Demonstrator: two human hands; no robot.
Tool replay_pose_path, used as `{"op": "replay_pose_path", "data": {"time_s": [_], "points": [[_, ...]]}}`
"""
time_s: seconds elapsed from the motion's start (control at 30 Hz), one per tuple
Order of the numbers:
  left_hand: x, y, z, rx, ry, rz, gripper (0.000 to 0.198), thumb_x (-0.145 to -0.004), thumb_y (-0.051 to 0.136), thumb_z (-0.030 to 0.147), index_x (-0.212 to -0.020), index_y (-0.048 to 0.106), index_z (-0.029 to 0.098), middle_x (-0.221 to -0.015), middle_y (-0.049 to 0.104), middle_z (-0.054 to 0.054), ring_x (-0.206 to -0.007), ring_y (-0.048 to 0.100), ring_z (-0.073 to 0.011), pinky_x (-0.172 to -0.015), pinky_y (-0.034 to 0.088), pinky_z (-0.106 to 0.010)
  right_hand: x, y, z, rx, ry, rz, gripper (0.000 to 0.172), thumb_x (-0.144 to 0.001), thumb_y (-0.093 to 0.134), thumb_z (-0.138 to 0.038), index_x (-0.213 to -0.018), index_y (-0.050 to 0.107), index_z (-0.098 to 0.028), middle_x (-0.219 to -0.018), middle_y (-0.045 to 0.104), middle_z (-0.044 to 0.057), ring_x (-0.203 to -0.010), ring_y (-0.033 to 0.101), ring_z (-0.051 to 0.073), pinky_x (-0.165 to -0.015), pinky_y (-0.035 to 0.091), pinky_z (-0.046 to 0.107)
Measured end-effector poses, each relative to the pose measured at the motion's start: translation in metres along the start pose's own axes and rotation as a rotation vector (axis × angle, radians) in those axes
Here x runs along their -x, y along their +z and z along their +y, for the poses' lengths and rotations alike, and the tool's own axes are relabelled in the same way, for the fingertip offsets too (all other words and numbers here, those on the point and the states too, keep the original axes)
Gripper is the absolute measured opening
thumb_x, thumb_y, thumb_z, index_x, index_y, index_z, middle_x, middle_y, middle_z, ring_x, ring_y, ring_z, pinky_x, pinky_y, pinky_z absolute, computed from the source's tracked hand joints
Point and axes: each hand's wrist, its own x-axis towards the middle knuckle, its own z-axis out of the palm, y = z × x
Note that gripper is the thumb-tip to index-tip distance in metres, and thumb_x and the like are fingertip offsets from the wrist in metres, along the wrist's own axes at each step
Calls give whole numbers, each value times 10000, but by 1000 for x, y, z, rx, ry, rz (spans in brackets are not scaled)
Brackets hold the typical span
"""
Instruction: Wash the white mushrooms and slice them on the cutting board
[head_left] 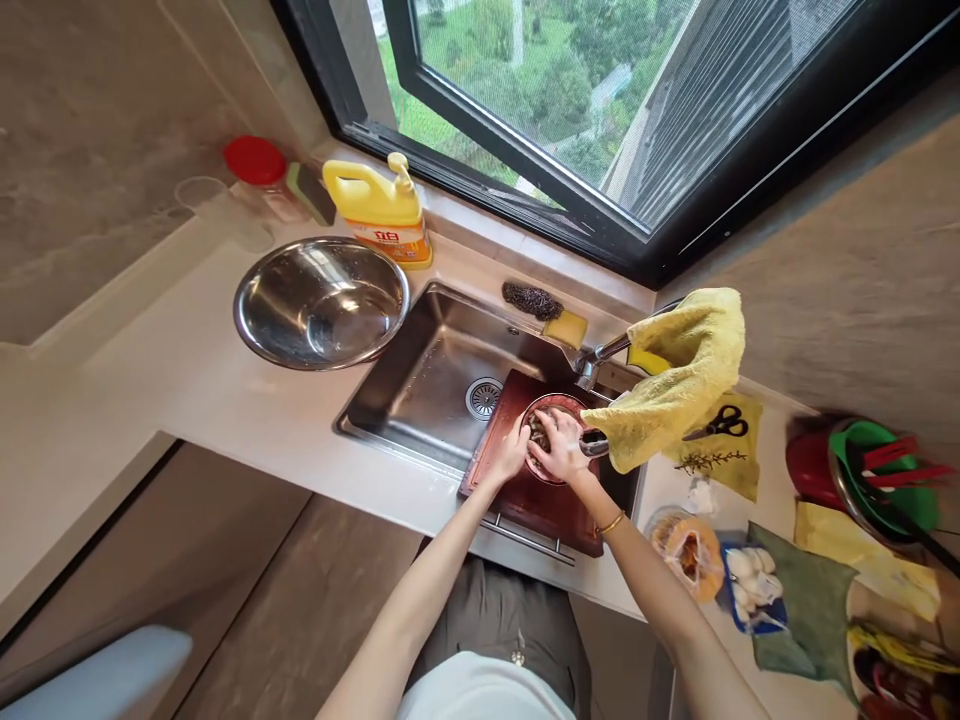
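Observation:
Both my hands are in a small round bowl [558,403] of dark wet food that stands on a dark red cutting board [547,505] laid over the right part of the steel sink [442,365]. My left hand [511,452] curls against the bowl's left rim. My right hand [560,445] lies over the contents with its fingers bent down into them. The tap [600,358] reaches over the bowl, with a yellow cloth [679,385] draped on it.
A large steel bowl [321,300], a yellow detergent bottle [381,208] and a red-lidded jar [259,172] stand left of the sink. A scourer and sponge [541,308] lie behind it. Scissors [718,424], bagged food [694,555], garlic [750,585] and coloured bowls [862,470] crowd the right counter.

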Motion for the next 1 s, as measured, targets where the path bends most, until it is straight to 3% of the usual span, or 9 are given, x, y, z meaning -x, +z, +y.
{"op": "replay_pose_path", "data": {"time_s": [0.13, 0.23, 0.3, 0.4, 0.47, 0.67, 0.8, 0.9, 1.0], "points": [[3, 0, -2, 8, 28, 22, 463, -911, 324, 357, -1301, 470, 155, -1319, 529, -104, -1243, 461, -211, -1085, 305, -383, -4, -4, 4, -53, -133, -113, 335, -890, 436, -333, -1183, 566, -236, -1153, 538, 97, -1075, 478, 255, -939, 382, 426], [5, 1, -3, 9, 25, 33, 459, -911, 318, 352, -1287, 480, 144, -1329, 518, -108, -1250, 453, -207, -1084, 307, -376, -1, -14, 7, -123, -118, -90, 319, -907, 399, -308, -1160, 581, -242, -1112, 555, 83, -1059, 495, 231, -951, 383, 407], [6, 1, -2, 17, 39, 30, 459, -910, 317, 346, -1300, 465, 154, -1337, 512, -102, -1250, 453, -202, -1079, 318, -371, 5, -19, 6, -112, -72, -64, 444, -864, 481, -404, -1268, 503, -221, -1245, 485, 107, -1143, 452, 264, -993, 350, 439], [7, 0, -1, 27, 56, 35, 470, -907, 322, 346, -1326, 435, 166, -1354, 496, -95, -1260, 443, -200, -1081, 320, -372, 15, -17, 6, -49, -25, -69, 814, -732, 599, -564, -1406, 322, -201, -1385, 335, 147, -1243, 348, 335, -1015, 315, 502], [8, -2, -1, 22, 69, 38, 476, -908, 322, 350, -1335, 425, 167, -1365, 484, -94, -1273, 430, -198, -1089, 309, -369, 17, -10, 6, -25, -20, -78, 846, -721, 597, -586, -1422, 286, -229, -1372, 342, 140, -1244, 338, 340, -1015, 309, 523], [14, -20, -8, 2, 107, 74, 482, -921, 303, 366, -1347, 411, 170, -1403, 441, -79, -1314, 371, -177, -1128, 230, -356, -2, 14, -7, -56, -133, -148, 484, -834, 555, -402, -1271, 462, -218, -1162, 514, 122, -1088, 478, 274, -938, 414, 435], [18, -37, -13, 29, 61, 111, 489, -920, 302, 397, -1326, 431, 157, -1363, 485, -91, -1271, 425, -186, -1099, 283, -354, -16, 12, -26, -126, -189, -167, 273, -916, 419, -291, -1154, 543, -236, -1086, 579, 99, -1032, 533, 232, -899, 443, 381], [21, -46, -13, 40, 43, 123, 495, -914, 312, 418, -1306, 447, 147, -1327, 516, -100, -1237, 461, -194, -1076, 317, -348, -16, 1, -39, -123, -182, -99, 379, -906, 444, -319, -1279, 480, -264, -1256, 533, 97, -1174, 472, 245, -1000, 363, 432], [23, -52, -14, 53, 50, 113, 495, -911, 323, 425, -1309, 444, 157, -1334, 510, -95, -1238, 460, -196, -1072, 321, -349, -10, -3, -50, -13, -190, -74, 557, -874, 487, -426, -1398, 342, -307, -1463, 350, 72, -1353, 268, 296, -1095, 125, 568]]}}
